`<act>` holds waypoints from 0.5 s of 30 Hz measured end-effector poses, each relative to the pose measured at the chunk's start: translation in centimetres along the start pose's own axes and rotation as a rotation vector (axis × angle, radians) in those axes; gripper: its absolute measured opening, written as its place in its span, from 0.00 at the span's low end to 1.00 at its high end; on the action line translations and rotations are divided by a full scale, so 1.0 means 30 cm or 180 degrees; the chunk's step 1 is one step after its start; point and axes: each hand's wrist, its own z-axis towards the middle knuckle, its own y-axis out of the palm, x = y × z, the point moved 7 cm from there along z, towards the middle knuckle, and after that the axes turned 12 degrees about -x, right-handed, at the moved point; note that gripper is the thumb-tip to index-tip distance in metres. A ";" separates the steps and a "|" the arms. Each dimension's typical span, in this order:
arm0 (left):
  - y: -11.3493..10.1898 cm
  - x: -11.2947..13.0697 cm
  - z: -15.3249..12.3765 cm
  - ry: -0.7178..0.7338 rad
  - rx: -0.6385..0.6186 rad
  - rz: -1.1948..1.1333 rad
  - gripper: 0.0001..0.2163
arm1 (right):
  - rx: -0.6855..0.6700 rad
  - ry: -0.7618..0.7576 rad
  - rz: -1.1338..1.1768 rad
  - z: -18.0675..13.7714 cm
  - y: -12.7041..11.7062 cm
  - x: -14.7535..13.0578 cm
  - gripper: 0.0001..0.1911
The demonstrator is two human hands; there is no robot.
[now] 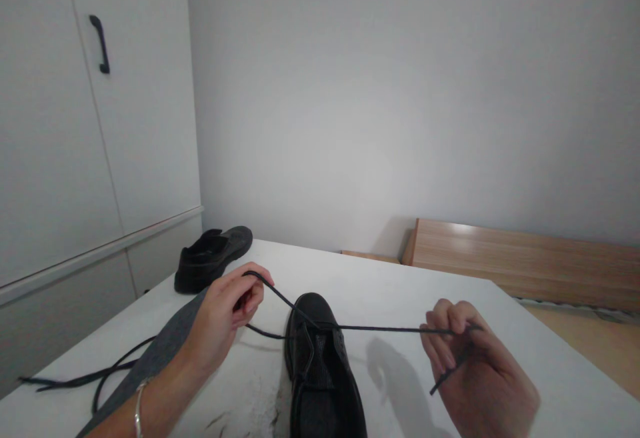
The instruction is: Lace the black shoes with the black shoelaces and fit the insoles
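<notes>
A black leather shoe (323,365) stands on the white table (390,285), toe pointing away from me. A black shoelace (385,329) runs through its front eyelets and stretches out to both sides. My left hand (227,315) pinches the left end of the lace, held just left of the toe. My right hand (470,365) is closed round the right end, whose tip hangs below the fingers. The lace is pulled taut between both hands.
A second black shoe (213,258) sits at the far left corner of the table. A grey insole (155,351) and another loose black lace (95,378) lie at the left. White cupboard doors (75,125) stand left; a wooden bed frame (520,258) lies beyond the table.
</notes>
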 end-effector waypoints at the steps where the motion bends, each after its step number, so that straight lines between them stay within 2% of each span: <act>1: -0.008 0.011 -0.004 0.0098 0.0036 -0.0013 0.08 | -0.0119 -0.0002 0.0033 -0.001 0.010 -0.006 0.07; 3: -0.010 0.037 -0.012 0.0293 -0.0060 -0.0048 0.08 | -0.0483 0.0063 0.0054 0.000 0.036 -0.015 0.09; 4: 0.002 0.050 -0.015 0.0369 -0.0270 -0.0062 0.08 | -0.0743 0.0163 0.0008 -0.001 0.054 -0.016 0.10; 8: 0.130 0.092 -0.049 0.0481 -0.1898 0.0022 0.14 | -0.1950 0.0707 -0.0499 -0.025 0.127 -0.001 0.12; 10: 0.179 0.090 -0.070 0.0417 -0.2421 0.0100 0.20 | -0.2334 0.0976 -0.0679 -0.040 0.146 0.018 0.15; 12: 0.192 0.069 -0.067 0.0356 -0.2378 0.0152 0.26 | -0.2520 0.1133 -0.0752 -0.046 0.159 0.040 0.19; 14: 0.175 0.029 -0.044 0.0280 -0.1921 0.0393 0.28 | -0.2507 0.1090 -0.0757 -0.040 0.169 0.057 0.22; 15: 0.161 0.001 -0.031 0.0197 -0.1646 0.0621 0.25 | -0.2477 0.1054 -0.0750 -0.036 0.173 0.068 0.23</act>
